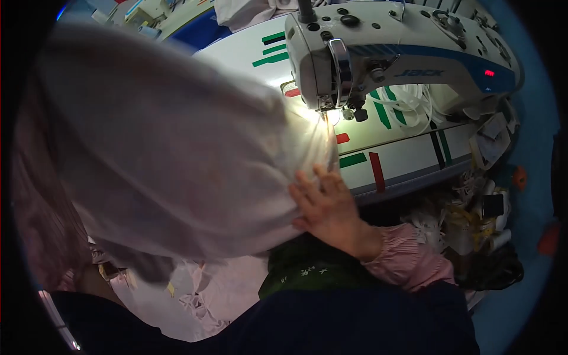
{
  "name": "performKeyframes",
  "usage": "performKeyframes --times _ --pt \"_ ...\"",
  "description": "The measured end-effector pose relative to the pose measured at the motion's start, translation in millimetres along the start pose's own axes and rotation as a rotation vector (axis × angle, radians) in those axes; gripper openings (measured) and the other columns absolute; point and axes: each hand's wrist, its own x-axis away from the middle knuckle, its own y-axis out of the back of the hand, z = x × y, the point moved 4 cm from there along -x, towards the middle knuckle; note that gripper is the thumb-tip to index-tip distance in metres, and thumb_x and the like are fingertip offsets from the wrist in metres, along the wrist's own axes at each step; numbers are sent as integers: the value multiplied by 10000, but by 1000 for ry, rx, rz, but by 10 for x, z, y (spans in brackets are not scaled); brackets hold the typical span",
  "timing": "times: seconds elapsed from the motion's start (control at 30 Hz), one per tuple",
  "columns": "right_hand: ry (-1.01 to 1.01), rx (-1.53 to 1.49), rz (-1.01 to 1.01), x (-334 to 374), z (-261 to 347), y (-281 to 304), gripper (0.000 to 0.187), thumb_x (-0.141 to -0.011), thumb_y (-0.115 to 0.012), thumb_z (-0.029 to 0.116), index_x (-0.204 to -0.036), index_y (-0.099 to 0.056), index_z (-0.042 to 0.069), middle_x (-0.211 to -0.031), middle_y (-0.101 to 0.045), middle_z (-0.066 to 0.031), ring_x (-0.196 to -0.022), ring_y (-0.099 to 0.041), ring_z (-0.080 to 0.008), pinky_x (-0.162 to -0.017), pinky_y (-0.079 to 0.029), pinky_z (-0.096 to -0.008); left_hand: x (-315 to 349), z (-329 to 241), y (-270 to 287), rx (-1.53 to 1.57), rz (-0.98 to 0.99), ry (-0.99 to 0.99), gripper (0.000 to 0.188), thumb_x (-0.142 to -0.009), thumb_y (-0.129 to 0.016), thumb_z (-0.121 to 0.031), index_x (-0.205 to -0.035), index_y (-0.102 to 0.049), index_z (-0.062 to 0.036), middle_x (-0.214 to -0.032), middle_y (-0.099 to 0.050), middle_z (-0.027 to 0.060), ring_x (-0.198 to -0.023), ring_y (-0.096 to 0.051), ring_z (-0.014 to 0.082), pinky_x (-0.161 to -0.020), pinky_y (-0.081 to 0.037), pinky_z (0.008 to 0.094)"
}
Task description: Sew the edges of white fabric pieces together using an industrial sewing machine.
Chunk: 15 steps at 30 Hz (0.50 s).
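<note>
Pale cloth (pixel 177 148) looms nearest, running to the lit needle area (pixel 325 113) of the sewing machine (pixel 378 56) on the desk (pixel 414 155), right hand (pixel 328 210) spread flat on it, grip loose (left hand hidden, grip can't tell); best keep the edge smooth, guide lightly.

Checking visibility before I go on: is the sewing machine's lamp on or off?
On: beneath the sewing machine, a bright glow lights the edge of the pale cloth.
</note>
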Motion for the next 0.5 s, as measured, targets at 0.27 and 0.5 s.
performKeyframes --times 0.27,0.5 --pt "-2 -99 -90 11 -47 29 587 -673 -795 332 -1179 -631 85 -1298 -538 -75 -1262 -423 -343 -1035 -363 -466 -540 -197 -1783 -159 194 7 402 -853 -507 -282 -1143 -670 -58 -1096 -678 212 -1034 -633 391 -892 -500 438" --pt "35 -256 -111 87 -186 178 423 -702 -784 231 -1064 -645 63 -1203 -589 -94 -1191 -498 -322 -987 -413 -437 -130 197 -1860 -342 332 456 450 -845 -481 -292 -1216 -644 -95 -1228 -630 197 -1156 -587 383 -967 -466 421"
